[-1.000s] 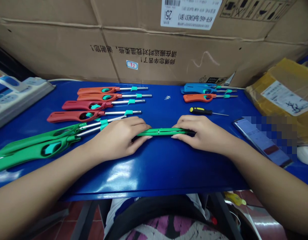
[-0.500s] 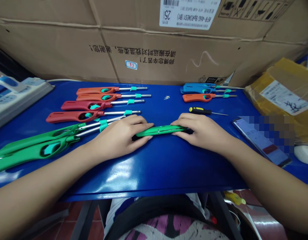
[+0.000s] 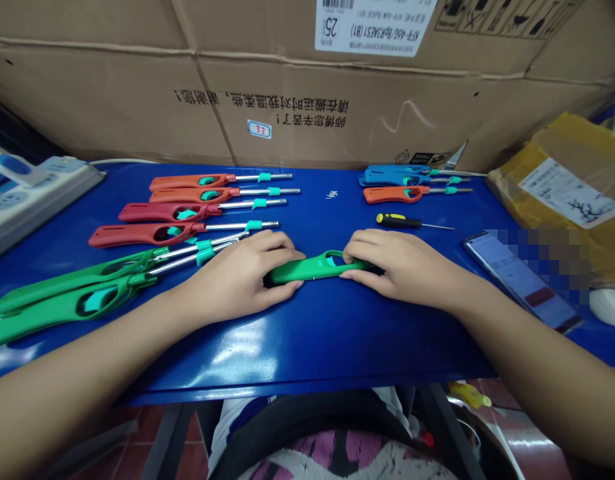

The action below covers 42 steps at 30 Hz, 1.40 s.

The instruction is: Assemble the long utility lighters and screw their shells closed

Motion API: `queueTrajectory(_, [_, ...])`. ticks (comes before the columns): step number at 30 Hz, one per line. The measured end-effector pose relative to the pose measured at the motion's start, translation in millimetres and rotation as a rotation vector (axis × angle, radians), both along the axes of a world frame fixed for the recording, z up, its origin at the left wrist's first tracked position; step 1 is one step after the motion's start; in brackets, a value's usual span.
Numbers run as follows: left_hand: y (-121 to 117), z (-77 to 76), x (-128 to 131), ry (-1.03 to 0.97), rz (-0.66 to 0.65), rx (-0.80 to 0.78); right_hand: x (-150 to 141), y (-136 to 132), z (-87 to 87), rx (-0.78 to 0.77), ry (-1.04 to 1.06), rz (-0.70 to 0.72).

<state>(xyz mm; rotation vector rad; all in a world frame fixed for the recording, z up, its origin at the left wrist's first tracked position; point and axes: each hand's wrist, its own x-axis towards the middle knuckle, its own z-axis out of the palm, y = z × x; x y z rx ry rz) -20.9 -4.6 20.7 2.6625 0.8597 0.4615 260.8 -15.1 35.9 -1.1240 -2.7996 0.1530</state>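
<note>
A green gas lighter body point(image 3: 310, 268) lies level between my hands, low over the blue table, its trigger opening facing up at the right. My left hand point(image 3: 250, 270) pinches its left end between thumb and fingers. My right hand point(image 3: 394, 263) grips the end by the trigger opening; what lies under that palm is hidden. Beside my left wrist are two green gas lighters point(image 3: 82, 310) with metal tubes and teal tags. Beyond them lie red lighters point(image 3: 142, 233) and orange lighters point(image 3: 187, 195). A black and yellow screwdriver point(image 3: 400, 221) rests past my right hand.
Blue lighters point(image 3: 394, 175) and an orange lighter point(image 3: 392, 195) lie at the back right. A phone point(image 3: 517, 280) and a taped parcel point(image 3: 562, 193) are on the right. A power strip point(image 3: 42, 200) sits at the left. A large carton point(image 3: 137, 113) stands along the back.
The green lighter has been rolled between my hands, from its narrow seamed edge to its broad side, so the trigger opening now shows. Both hands have stayed in place.
</note>
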Motion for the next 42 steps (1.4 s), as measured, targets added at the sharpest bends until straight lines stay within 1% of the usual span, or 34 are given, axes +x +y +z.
queueTrajectory(6, [-1.3, -1.5, 1.9, -0.052, 0.047, -0.057, 1.3, -0.5, 2.5, 0.079, 0.024, 0.017])
queueTrajectory(9, [-1.2, -1.7, 3.0, -0.068, 0.086, -0.078, 1.5, -1.0, 5.5, 0.116, 0.08, 0.025])
queueTrajectory(11, [-1.1, -1.3, 3.2, -0.066, 0.106, -0.074, 1.5, -1.3, 7.0, 0.135, 0.132, -0.002])
queueTrajectory(13, [-1.3, -0.4, 3.2, -0.06, 0.135, -0.069, 1.8, -1.0, 7.4, 0.166, 0.185, -0.081])
queueTrajectory(16, [-1.9, 1.7, 3.0, -0.052, 0.19, -0.116, 4.1, 2.2, 5.2, 0.174, 0.278, -0.269])
queueTrajectory(19, [-2.6, 3.9, 2.1, -0.071, 0.192, -0.174, 8.0, 8.1, -0.3, 0.076, 0.325, -0.404])
queueTrajectory(23, [-3.9, 6.1, -0.4, -0.056, 0.172, -0.192, 12.7, 16.1, -10.8, -0.035, 0.251, -0.472])
queueTrajectory(24, [-4.6, 6.8, -0.7, -0.042, 0.169, -0.175, 13.3, 17.5, -13.0, -0.039, 0.234, -0.467])
queueTrajectory(26, [-7.0, 8.3, -0.4, -0.013, 0.157, -0.102, 13.9, 18.6, -14.7, 0.006, 0.231, -0.424])
queueTrajectory(29, [-12.4, 9.7, 3.2, 0.006, 0.094, 0.04, 13.9, 15.0, -7.7, 0.094, 0.272, -0.323])
queueTrajectory(30, [-14.3, 9.5, 5.0, 0.001, 0.067, 0.068, 14.3, 12.5, -3.1, 0.059, 0.269, -0.274])
queueTrajectory(31, [-16.2, 8.7, 6.8, -0.002, 0.044, 0.082, 15.1, 9.5, 2.0, -0.011, 0.253, -0.22])
queueTrajectory(33, [-19.1, 5.9, 9.9, -0.002, 0.019, 0.079, 18.0, 3.4, 11.6, -0.142, 0.168, -0.116])
queueTrajectory(36, [-20.9, -0.4, 11.9, 0.004, 0.007, 0.048, 24.3, -2.4, 18.5, -0.205, 0.07, -0.096])
queueTrajectory(39, [-20.5, -5.5, 11.3, 0.0, 0.01, 0.015, 28.5, -2.9, 15.7, -0.212, 0.04, -0.087])
queueTrajectory(42, [-20.0, -6.8, 10.5, -0.026, 0.027, -0.012, 29.4, -1.2, 10.2, -0.189, 0.034, -0.093])
